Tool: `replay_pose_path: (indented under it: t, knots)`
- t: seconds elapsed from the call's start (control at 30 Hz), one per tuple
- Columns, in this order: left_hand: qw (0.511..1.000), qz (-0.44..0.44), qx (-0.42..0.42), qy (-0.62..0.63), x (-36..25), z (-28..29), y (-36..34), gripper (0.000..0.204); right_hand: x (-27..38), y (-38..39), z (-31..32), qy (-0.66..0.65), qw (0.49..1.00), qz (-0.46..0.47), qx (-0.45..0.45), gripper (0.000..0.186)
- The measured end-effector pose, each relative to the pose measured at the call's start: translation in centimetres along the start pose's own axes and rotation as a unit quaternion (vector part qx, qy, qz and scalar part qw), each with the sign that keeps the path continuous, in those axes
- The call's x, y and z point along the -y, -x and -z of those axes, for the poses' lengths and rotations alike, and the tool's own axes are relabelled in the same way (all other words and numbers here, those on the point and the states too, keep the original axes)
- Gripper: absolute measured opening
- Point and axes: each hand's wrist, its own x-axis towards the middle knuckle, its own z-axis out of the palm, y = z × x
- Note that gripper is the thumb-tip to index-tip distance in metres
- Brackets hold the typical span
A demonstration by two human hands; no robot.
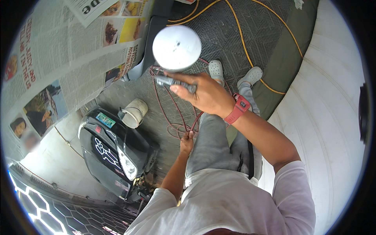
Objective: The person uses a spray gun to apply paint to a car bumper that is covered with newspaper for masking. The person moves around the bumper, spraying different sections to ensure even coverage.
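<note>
My right hand [211, 94], with a red watch on its wrist, is closed around a grey spray gun [168, 81]. Atop the gun sits a round white cup [177, 49], slightly blurred. It is held up beside a dark panel edge, close to a large surface masked with newspaper [70, 55]. Lower down, near my left thigh, my left hand [187, 141] is closed on a red hose [178, 107]. That hose loops over the floor and rises toward the gun; where it joins is hidden.
A dirty white bucket [135, 112] stands beside a black vehicle [113, 152] with a plate and a lamp. A yellow hose [241, 35] snakes across the textured floor mat [266, 31]. White sheeting [325, 125] curves along the right. Hexagonal lights [39, 203] show at lower left.
</note>
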Motion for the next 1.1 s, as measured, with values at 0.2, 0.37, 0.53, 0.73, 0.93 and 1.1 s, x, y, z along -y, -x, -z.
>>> replay_pose_path:
  t: [0.2, 0.37, 0.53, 0.73, 0.93, 1.1]
  knots:
    - [0.999, -0.014, -0.037, 0.003, 2.3, 0.1, -0.1, 0.051, 2.7, -5.0, 4.1, 0.06, 0.988, -0.073, -0.122, 0.072]
    - [0.996, -0.032, -0.042, 0.067, 2.1, -2.0, 0.8, 0.051, 5.5, -7.6, 6.1, 0.099, 0.968, -0.007, -0.23, 0.057]
    - [0.996, -0.005, -0.024, 0.088, 1.4, -3.9, 3.8, 0.052, 6.0, -5.8, 4.1, 0.152, 0.972, -0.012, -0.18, 0.055]
    - [0.998, 0.003, 0.0, 0.068, 6.8, -8.5, 7.8, 0.056, 3.9, -0.7, -2.8, 0.106, 0.993, -0.036, -0.028, 0.06]
    - [0.993, 0.064, 0.037, 0.088, 5.1, -8.7, 9.0, 0.059, 4.4, 0.6, -0.8, 0.113, 0.992, -0.053, 0.01, 0.074]
    - [0.992, 0.002, -0.001, 0.129, -2.0, -5.9, 8.2, 0.053, 4.4, -3.4, 7.3, 0.152, 0.976, -0.032, -0.151, 0.058]
